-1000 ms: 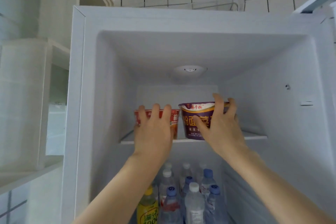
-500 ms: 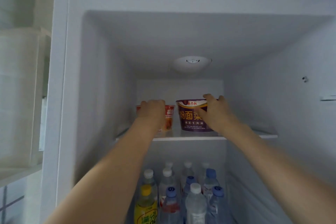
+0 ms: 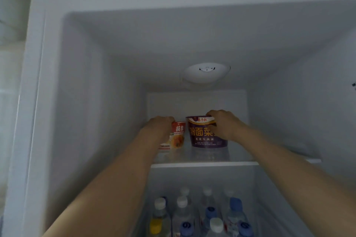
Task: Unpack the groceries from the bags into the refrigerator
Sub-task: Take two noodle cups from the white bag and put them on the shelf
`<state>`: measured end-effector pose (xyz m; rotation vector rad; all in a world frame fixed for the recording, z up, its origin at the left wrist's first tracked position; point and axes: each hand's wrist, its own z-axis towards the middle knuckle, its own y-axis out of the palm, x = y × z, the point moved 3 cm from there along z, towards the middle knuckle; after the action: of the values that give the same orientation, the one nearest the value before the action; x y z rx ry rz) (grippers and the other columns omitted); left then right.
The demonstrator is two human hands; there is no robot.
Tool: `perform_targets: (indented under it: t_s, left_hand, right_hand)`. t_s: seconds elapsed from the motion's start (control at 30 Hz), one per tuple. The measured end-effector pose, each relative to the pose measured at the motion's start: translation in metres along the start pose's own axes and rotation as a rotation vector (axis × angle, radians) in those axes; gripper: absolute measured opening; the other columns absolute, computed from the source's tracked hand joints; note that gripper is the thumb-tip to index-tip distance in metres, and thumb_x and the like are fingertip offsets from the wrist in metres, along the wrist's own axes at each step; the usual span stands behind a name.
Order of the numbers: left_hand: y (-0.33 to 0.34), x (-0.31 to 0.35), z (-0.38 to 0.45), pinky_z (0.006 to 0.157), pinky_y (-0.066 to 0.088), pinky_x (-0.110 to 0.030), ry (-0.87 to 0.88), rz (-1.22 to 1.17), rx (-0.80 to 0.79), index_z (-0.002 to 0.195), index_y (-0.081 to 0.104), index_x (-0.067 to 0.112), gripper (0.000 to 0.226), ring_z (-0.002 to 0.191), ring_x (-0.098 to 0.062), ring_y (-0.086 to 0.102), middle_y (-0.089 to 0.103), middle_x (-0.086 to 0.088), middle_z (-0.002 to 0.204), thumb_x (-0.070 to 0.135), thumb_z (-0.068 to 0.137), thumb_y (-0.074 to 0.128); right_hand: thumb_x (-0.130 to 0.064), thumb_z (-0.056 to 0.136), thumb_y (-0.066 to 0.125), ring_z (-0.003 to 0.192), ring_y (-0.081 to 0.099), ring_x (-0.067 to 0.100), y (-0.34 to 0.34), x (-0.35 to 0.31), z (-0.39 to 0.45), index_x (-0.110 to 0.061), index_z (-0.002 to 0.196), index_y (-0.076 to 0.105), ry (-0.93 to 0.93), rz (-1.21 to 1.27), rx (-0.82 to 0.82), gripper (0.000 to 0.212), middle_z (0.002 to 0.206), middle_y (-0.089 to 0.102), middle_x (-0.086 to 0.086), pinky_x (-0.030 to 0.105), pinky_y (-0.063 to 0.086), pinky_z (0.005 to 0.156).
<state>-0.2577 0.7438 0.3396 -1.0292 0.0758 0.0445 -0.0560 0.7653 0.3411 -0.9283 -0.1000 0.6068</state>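
Note:
Deep on the top glass shelf [image 3: 204, 164] of the open refrigerator [image 3: 81, 102] stand two instant-noodle cups. My left hand [image 3: 159, 127] grips the red noodle cup [image 3: 178, 135] from its left side and hides most of it. My right hand [image 3: 224, 125] holds the purple noodle bowl [image 3: 202, 136] at its right rim and side. Both cups are upright on the shelf, side by side and slightly apart. The grocery bags are out of view.
A round white lamp and dial [image 3: 206, 72] sits on the fridge ceiling above the cups. Below the shelf stand several water bottles [image 3: 183, 211] with white and blue caps and one with a yellow cap [image 3: 155, 226]. The fridge walls close in left and right.
Both hands have pushed the two cups from the shelf's front edge toward the back of the fridge. My head has moved closer and the arms reach further in.

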Motion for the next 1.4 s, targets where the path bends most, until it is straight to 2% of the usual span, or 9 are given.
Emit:
perform_targets:
  t_s: [0.23, 0.4, 0.6, 0.7, 0.8, 0.97, 1.17, 1.3, 1.4]
  left_hand:
    - [0.005, -0.005, 0.014, 0.092, 0.044, -0.031, -0.016, 0.014, -0.053, 0.143, 0.039, 0.021, 0.061, 0.119, -0.029, 0.053, 0.053, -0.010, 0.136, 0.007, 0.087, 0.060]
    - [0.007, -0.004, 0.011, 0.089, 0.044, -0.029, -0.037, -0.002, -0.021, 0.140, 0.041, 0.023, 0.056, 0.116, -0.029, 0.055, 0.056, -0.008, 0.133, 0.009, 0.088, 0.058]
    - [0.003, -0.007, -0.009, 0.097, 0.047, -0.043, -0.121, -0.051, 0.045, 0.139, 0.041, 0.013, 0.061, 0.118, -0.032, 0.052, 0.051, -0.012, 0.134, 0.018, 0.084, 0.067]
    - [0.001, -0.010, -0.029, 0.098, 0.046, -0.045, -0.167, -0.086, 0.066, 0.146, 0.031, 0.013, 0.071, 0.121, -0.034, 0.051, 0.042, -0.012, 0.140, 0.017, 0.085, 0.067]
    - [-0.004, -0.008, -0.049, 0.095, 0.049, -0.043, -0.146, -0.151, 0.067, 0.141, 0.040, 0.012, 0.062, 0.114, -0.031, 0.056, 0.052, -0.012, 0.130, 0.013, 0.085, 0.067]
    - [-0.035, 0.021, -0.088, 0.092, 0.050, -0.040, -0.102, -0.132, 0.140, 0.135, 0.049, 0.016, 0.049, 0.112, -0.034, 0.059, 0.060, -0.013, 0.126, 0.015, 0.087, 0.059]
    - [-0.070, 0.063, -0.158, 0.078, 0.052, -0.043, -0.005, -0.207, 0.351, 0.112, 0.057, 0.018, 0.024, 0.101, -0.037, 0.064, 0.068, -0.013, 0.109, 0.023, 0.089, 0.052]
    - [-0.071, 0.080, -0.222, 0.076, 0.053, -0.039, 0.065, -0.422, 0.340, 0.115, 0.058, 0.018, 0.028, 0.095, -0.034, 0.062, 0.067, -0.009, 0.105, 0.018, 0.088, 0.048]
    - [-0.056, 0.086, -0.277, 0.077, 0.052, -0.038, 0.090, -0.563, 0.298, 0.121, 0.056, 0.023, 0.032, 0.094, -0.026, 0.062, 0.068, -0.002, 0.101, 0.020, 0.090, 0.049]
  right_hand:
    - [-0.024, 0.092, 0.054, 0.108, 0.055, 0.028, 0.008, 0.007, 0.009, -0.016, 0.131, 0.050, -0.045, 0.021, 0.026, 0.040, 0.125, 0.055, 0.013, 0.034, 0.047, 0.088]
    - [-0.026, 0.094, 0.054, 0.131, 0.040, 0.034, 0.012, 0.006, 0.003, -0.019, 0.140, 0.039, 0.004, 0.018, 0.037, 0.049, 0.154, 0.025, 0.014, 0.039, 0.038, 0.103]
    - [-0.034, 0.093, 0.057, 0.134, 0.034, 0.042, 0.013, 0.001, -0.005, -0.016, 0.148, 0.021, 0.092, -0.110, 0.038, 0.068, 0.160, 0.006, 0.013, 0.050, 0.038, 0.105]
    - [-0.030, 0.089, 0.062, 0.124, 0.043, 0.040, 0.009, -0.007, -0.019, -0.011, 0.144, 0.023, 0.110, -0.139, 0.081, 0.070, 0.151, 0.026, 0.015, 0.049, 0.044, 0.095]
    - [-0.026, 0.088, 0.060, 0.115, 0.048, 0.038, -0.002, -0.022, -0.040, -0.010, 0.138, 0.030, 0.109, -0.169, 0.135, 0.061, 0.135, 0.039, 0.014, 0.045, 0.046, 0.087]
    - [-0.021, 0.093, 0.050, 0.111, 0.049, 0.037, -0.031, -0.050, -0.080, -0.006, 0.128, 0.039, 0.021, -0.231, 0.203, 0.040, 0.124, 0.048, 0.015, 0.042, 0.045, 0.080]
    - [-0.023, 0.094, 0.047, 0.115, 0.049, 0.036, -0.061, -0.087, -0.146, -0.006, 0.128, 0.044, -0.021, -0.240, 0.219, 0.039, 0.125, 0.051, 0.015, 0.041, 0.046, 0.085]
    - [-0.023, 0.094, 0.048, 0.111, 0.051, 0.033, -0.065, -0.106, -0.210, -0.006, 0.127, 0.045, -0.010, -0.200, 0.292, 0.038, 0.123, 0.053, 0.013, 0.035, 0.041, 0.074]
    - [-0.023, 0.094, 0.049, 0.110, 0.052, 0.033, -0.057, -0.113, -0.271, -0.006, 0.126, 0.047, 0.057, -0.089, 0.315, 0.035, 0.123, 0.055, 0.012, 0.034, 0.040, 0.075]
